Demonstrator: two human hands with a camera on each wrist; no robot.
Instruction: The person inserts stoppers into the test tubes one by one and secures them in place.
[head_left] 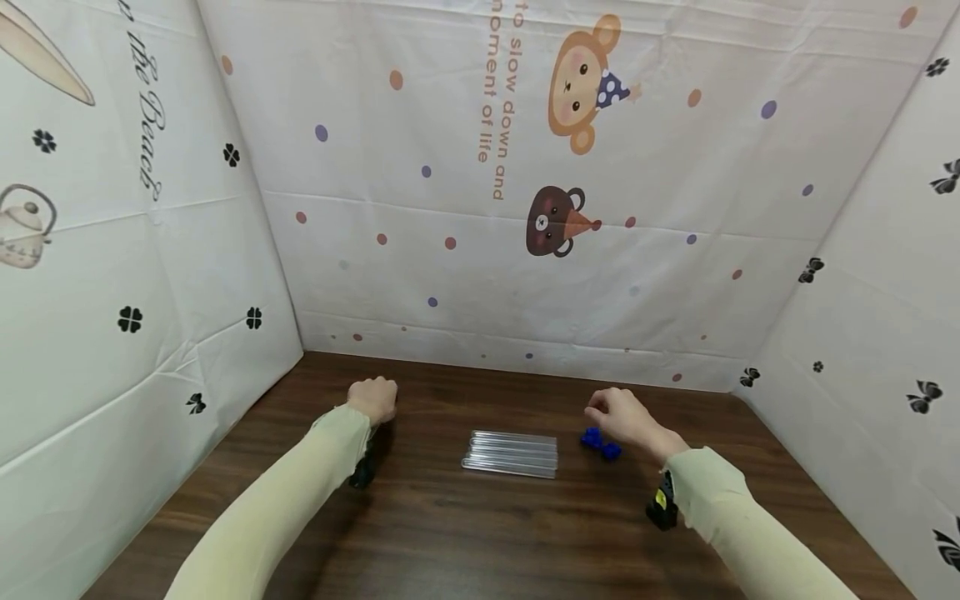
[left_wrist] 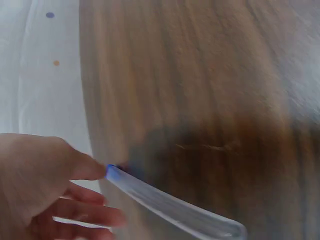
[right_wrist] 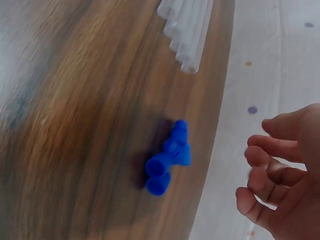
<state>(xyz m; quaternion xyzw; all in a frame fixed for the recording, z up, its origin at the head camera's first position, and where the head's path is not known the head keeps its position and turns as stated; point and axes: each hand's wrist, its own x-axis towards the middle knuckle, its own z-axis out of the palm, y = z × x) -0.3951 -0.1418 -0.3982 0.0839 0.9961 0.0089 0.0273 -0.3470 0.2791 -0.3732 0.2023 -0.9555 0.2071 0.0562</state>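
Note:
My left hand (head_left: 372, 400) is at the left back of the table, its back toward the head view. In the left wrist view, its thumb and forefinger pinch the blue-capped end of a clear test tube (left_wrist: 170, 202); the tube slants down to the right. My right hand (head_left: 622, 414) hovers just behind a small cluster of blue caps (head_left: 601, 444). Its fingers (right_wrist: 260, 182) are loosely curled and hold nothing. Several clear test tubes (head_left: 512, 454) lie side by side between the hands.
The dark wooden table (head_left: 450, 533) is bounded by white printed cloth walls (head_left: 465, 275) at the back and both sides. Wrist cameras are strapped under both forearms, the right one (head_left: 662, 504) plainly visible.

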